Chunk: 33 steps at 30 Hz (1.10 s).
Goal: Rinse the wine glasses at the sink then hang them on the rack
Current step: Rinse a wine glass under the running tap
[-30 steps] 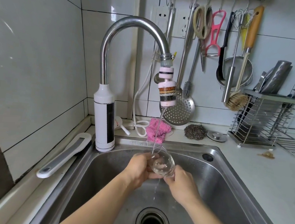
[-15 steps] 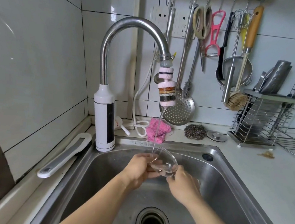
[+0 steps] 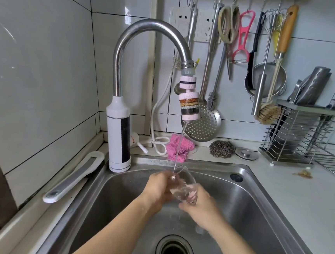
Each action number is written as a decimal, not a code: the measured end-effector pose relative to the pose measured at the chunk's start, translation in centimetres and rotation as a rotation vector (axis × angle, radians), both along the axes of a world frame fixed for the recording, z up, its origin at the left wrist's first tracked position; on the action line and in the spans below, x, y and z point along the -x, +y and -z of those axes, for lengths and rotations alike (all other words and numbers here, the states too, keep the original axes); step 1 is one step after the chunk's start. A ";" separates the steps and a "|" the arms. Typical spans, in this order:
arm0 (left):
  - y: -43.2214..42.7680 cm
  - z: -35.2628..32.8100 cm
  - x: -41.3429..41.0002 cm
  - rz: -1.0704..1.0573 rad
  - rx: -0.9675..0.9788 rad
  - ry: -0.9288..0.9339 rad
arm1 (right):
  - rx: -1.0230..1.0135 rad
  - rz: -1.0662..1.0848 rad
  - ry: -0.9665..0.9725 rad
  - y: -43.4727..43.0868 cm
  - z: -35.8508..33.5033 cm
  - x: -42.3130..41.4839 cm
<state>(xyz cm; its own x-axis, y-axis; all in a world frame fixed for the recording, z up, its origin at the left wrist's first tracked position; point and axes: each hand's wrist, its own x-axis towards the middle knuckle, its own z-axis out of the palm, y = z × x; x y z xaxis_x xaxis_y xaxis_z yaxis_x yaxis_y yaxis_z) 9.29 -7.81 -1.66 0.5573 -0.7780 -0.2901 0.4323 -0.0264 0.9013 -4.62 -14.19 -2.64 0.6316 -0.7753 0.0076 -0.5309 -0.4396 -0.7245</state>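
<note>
**Wine glass under the running tap, held in 2 hands**

A clear wine glass (image 3: 184,186) sits over the middle of the steel sink (image 3: 219,168), just below the rim on the far side. It is tilted, with its mouth pointing up and away toward the far left. Its stem is hidden behind the hands.

The left hand (image 3: 157,188) wraps the left side of the bowl with curled fingers. The right hand (image 3: 202,209) grips the lower end of the bowl from the near right, its fingers closed round the glass. Both forearms reach in from the near edge.

A thin stream of water (image 3: 179,148) falls from the pink filter (image 3: 189,106) on the end of the curved tap (image 3: 151,25) and lands at the mouth of the glass. Water shows inside the bowl. The drain (image 3: 174,253) lies in the sink floor, nearer than the hands.

On the far counter, from left to right, lie a pink cloth (image 3: 172,149), a steel scourer (image 3: 222,149) and a round metal plug (image 3: 246,153). A wire basket (image 3: 297,136) stands at the far right. A slotted spoon (image 3: 203,128), scissors (image 3: 228,24), a pink peeler (image 3: 243,32) and a brush (image 3: 268,113) hang on the wall behind. A white and grey handle (image 3: 73,177) lies along the left edge of the sink.
</note>
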 end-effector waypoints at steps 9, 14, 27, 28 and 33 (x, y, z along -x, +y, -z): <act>0.6 0.4 -0.6 0.089 -0.027 -0.076 | 0.036 0.004 0.109 -0.8 0.5 0.5; 0.3 0.5 -0.3 0.042 -0.142 -0.165 | 0.128 0.086 0.060 -0.4 0.2 0.4; 0.3 0.1 0.4 0.050 -0.184 -0.108 | 0.080 0.032 0.213 -0.1 0.3 0.7; 0.4 0.2 0.5 0.054 -0.214 -0.122 | 0.093 0.049 0.200 -0.1 0.1 0.6; 0.5 0.4 0.2 0.036 -0.142 -0.100 | 0.069 0.030 0.187 0.0 0.0 0.6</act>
<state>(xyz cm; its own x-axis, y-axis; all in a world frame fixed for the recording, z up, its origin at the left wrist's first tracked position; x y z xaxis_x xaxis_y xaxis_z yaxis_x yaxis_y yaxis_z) 9.14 -7.33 -2.02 0.5611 -0.7533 -0.3430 0.3376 -0.1700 0.9258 -5.22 -14.17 -2.65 0.6037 -0.7954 -0.0539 -0.6670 -0.4669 -0.5807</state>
